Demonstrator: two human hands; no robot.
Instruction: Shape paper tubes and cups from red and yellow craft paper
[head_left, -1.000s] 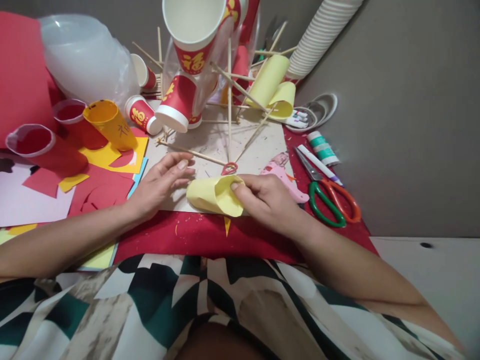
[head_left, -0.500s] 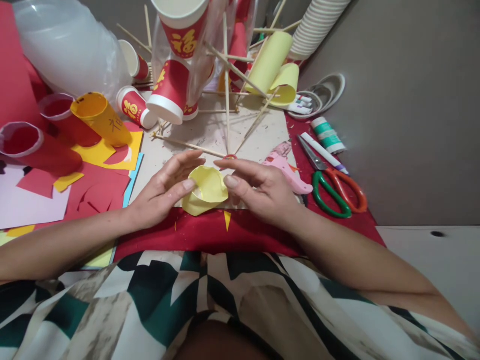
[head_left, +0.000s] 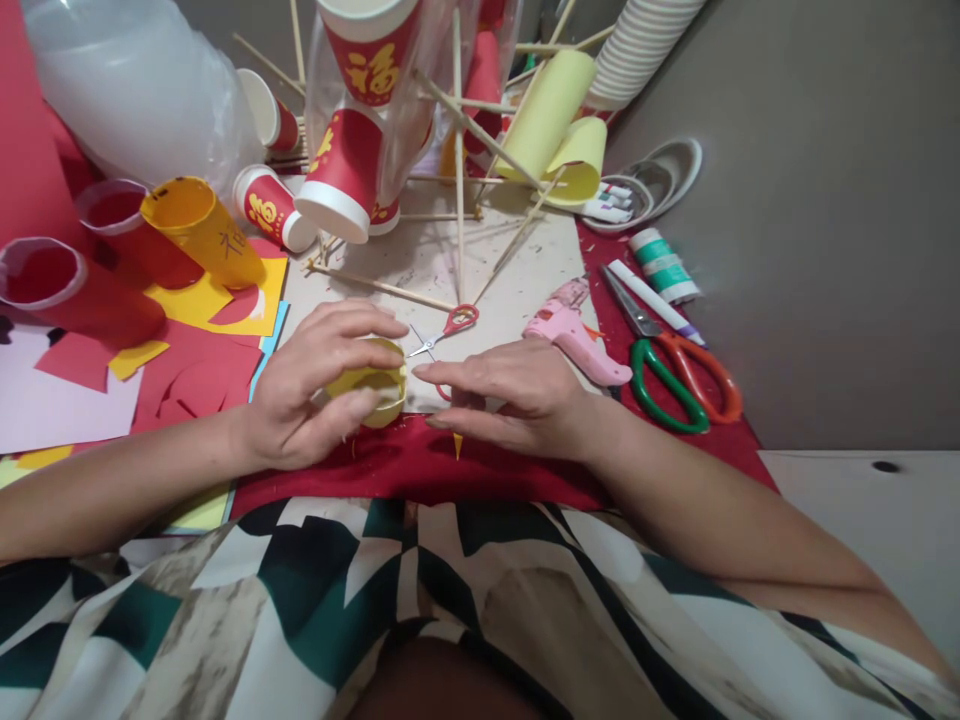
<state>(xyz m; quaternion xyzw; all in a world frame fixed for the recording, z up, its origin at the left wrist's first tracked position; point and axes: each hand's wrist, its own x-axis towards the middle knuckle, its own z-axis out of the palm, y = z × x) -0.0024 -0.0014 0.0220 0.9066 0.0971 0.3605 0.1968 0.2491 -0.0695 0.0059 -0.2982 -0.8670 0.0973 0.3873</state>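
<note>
Gripping yellow roll [head_left: 373, 381] over littered board [head_left: 420, 258], red paper [head_left: 487, 472], grey wall [head_left: 825, 200]

A garment [head_left: 300, 600] printed with angular patches of dark green, black, white and tan is being worn; the left hand [head_left: 300, 400] and right hand [head_left: 510, 395], with forearms, are being left uncovered.

Yellow paper roll [head_left: 373, 384] mostly hidden in left hand [head_left: 300, 400]'s grip; right hand [head_left: 510, 395] covers part of small scissors [head_left: 450, 322]; top edge crops white cup stack [head_left: 641, 50].
</note>
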